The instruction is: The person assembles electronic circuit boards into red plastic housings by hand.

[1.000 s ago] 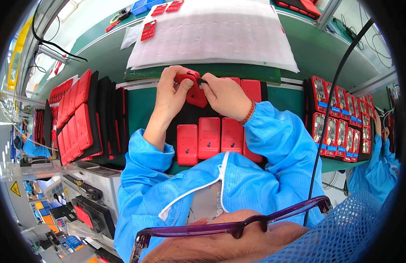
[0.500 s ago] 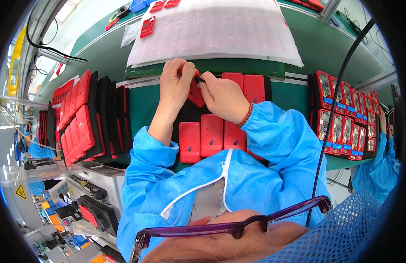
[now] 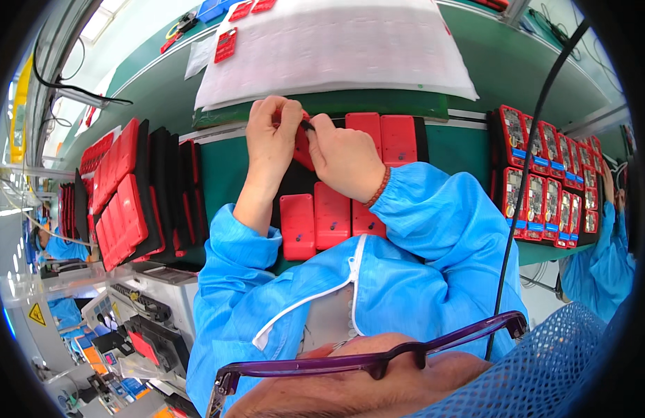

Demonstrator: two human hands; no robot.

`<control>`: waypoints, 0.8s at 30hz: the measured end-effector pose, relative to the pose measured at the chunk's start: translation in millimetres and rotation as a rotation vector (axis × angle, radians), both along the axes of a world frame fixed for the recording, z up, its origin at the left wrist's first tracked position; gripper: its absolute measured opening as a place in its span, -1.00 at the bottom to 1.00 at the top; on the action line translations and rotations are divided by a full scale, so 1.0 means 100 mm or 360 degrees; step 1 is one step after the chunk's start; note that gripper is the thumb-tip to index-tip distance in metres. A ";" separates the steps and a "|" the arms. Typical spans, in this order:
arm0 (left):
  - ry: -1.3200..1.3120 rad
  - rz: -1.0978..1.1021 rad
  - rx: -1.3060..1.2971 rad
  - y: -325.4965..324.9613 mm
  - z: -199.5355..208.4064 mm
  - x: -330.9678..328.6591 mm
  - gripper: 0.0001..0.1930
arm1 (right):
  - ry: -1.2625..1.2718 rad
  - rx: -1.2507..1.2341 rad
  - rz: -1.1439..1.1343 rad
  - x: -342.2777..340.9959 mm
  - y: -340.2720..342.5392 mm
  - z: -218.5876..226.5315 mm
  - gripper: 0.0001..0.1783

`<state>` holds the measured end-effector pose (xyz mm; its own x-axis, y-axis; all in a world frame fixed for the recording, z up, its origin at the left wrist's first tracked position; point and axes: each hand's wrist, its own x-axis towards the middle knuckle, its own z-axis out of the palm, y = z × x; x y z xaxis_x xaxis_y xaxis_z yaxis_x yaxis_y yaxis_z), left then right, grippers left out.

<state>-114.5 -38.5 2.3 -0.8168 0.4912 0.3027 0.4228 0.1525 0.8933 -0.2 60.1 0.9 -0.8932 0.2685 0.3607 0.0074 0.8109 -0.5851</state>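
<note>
A red plastic case [image 3: 303, 152], tilted up off the black foam tray [image 3: 292, 182], is gripped at its far end by my left hand [image 3: 272, 139], fingers closed. My right hand [image 3: 344, 159] is closed in a pinch beside it, with a small black piece [image 3: 308, 126] at its fingertips against the case. The kind of that piece cannot be made out. Nearer to me on the tray lie more red cases [image 3: 297, 226], [image 3: 332, 209] with small dark spots. Two others [image 3: 364, 129], [image 3: 399, 138] lie to the right of my hands.
Stacked black trays with red cases [image 3: 120, 216] lean at the left. On the right, stacked trays hold red cases with circuit boards and blue strips [image 3: 514, 198]. A white foam sheet [image 3: 336, 56] covers the shelf ahead. A black cable [image 3: 538, 132] hangs at right, near another person's blue sleeve [image 3: 597, 261].
The whole view has shifted slightly. My right hand has moved a little left, closer to my left hand, and both keep their pinch at the red case.
</note>
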 end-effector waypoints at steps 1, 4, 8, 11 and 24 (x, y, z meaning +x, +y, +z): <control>0.0141 -0.0004 -0.0055 -0.05 -0.01 -0.03 -0.82 | 0.0017 0.0014 -0.0015 -0.01 -0.05 -0.02 -0.80; 0.0397 0.0075 -0.0203 0.08 -0.06 -0.01 -0.85 | -0.0274 0.0148 -0.0145 -0.01 0.01 -0.02 -0.80; 0.0193 -0.0108 -0.0122 0.00 -0.30 -0.18 -0.80 | -0.0025 -0.0151 0.0371 -0.11 0.27 -0.12 -0.75; 0.0161 0.0009 -0.0071 -0.10 -0.32 -0.16 -0.74 | -0.0283 -0.0135 -0.0026 0.03 0.00 0.14 -0.79; -0.0070 -0.0292 0.0004 0.11 -0.35 -0.20 -0.74 | -0.0363 -0.0562 0.0179 -0.09 0.28 0.07 -0.74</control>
<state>-134.4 -27.3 -33.1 -0.7259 0.6324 0.2704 0.4041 0.0740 0.9117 -8.8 88.0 7.8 -0.9701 0.2367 0.0543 0.0918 0.5642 -0.8205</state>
